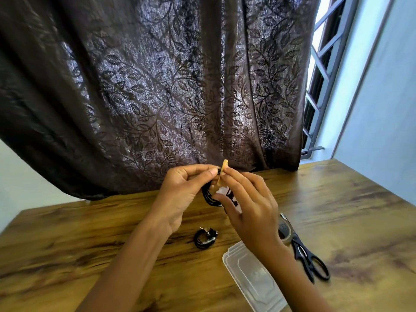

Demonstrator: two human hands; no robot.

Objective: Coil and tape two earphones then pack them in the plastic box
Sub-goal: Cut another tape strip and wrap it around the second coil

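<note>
Closest to me, the plastic box [249, 278] lies on the table [90, 244] at five o'clock, beneath my right wrist. My left hand [180, 194] pinches a coiled earphone [207, 197] above the table. My right hand [249, 210] pinches a tape strip [222, 171] against it. The second earphone [204, 239] lies coiled at six o'clock of both hands.

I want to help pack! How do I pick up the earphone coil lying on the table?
Probably from straight above: the earphone coil lies flat on the table, an open ring. Pinch its bundled cords on the left arc, one fingertip through the hole.
</note>
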